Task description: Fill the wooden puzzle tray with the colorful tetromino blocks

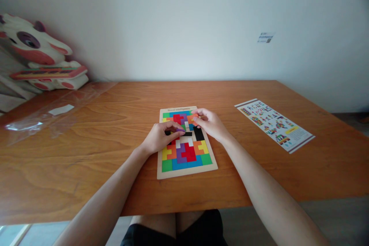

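Note:
A wooden puzzle board (187, 172) lies on the table, its frame filled with coloured block pieces. Over its left middle, my left hand (160, 136) pinches a purple puzzle piece (180, 130) between thumb and fingers. My right hand (211, 125) is at the board's upper right, closed on an orange puzzle piece (196, 118). Red, yellow, green and blue pieces fill the lower rows. Black pieces (198, 133) and white ones show across the middle. My fingers hide part of the left side and upper right corner.
A printed pattern sheet (275, 125) lies to the right on the wooden table (115, 123). Clear plastic wrapping (54, 115) with a white label spreads at the left. A cow-shaped toy keyboard (49, 54) stands at the back left, near the wall (173, 27).

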Action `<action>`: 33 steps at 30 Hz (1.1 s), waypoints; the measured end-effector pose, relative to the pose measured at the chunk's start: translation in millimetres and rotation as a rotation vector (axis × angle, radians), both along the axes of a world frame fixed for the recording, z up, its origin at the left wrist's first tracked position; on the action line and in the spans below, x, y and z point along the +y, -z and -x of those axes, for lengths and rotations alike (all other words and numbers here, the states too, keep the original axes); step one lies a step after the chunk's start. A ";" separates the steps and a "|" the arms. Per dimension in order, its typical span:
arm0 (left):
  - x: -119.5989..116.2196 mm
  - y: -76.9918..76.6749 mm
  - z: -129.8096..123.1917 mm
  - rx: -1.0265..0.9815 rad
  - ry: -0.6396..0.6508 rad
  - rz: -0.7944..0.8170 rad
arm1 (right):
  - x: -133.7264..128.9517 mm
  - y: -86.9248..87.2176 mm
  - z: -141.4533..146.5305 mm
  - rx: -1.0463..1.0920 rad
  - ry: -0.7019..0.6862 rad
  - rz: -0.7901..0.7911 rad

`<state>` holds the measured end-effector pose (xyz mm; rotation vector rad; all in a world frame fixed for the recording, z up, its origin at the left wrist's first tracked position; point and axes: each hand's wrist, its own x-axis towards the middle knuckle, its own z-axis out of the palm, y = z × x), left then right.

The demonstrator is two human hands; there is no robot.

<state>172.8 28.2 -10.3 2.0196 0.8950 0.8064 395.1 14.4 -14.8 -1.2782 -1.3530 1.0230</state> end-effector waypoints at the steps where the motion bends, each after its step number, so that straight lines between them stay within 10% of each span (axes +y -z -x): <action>1: 0.4 0.8 0.2 0.001 -0.001 0.004 | 0.3 0.8 -0.3 0.004 -0.003 -0.008; 21: 3.5 2.8 -2.2 -0.247 -0.009 0.211 | -12.6 -13.3 -1.1 -0.418 -0.359 -0.159; 28: 8.8 1.2 2.8 -0.203 -0.165 0.001 | -6.3 -11.4 -10.9 -0.422 -0.051 -0.076; 33: 12.1 5.2 4.2 -0.279 -0.205 0.199 | 0.9 -3.7 -18.7 -0.449 0.110 -0.067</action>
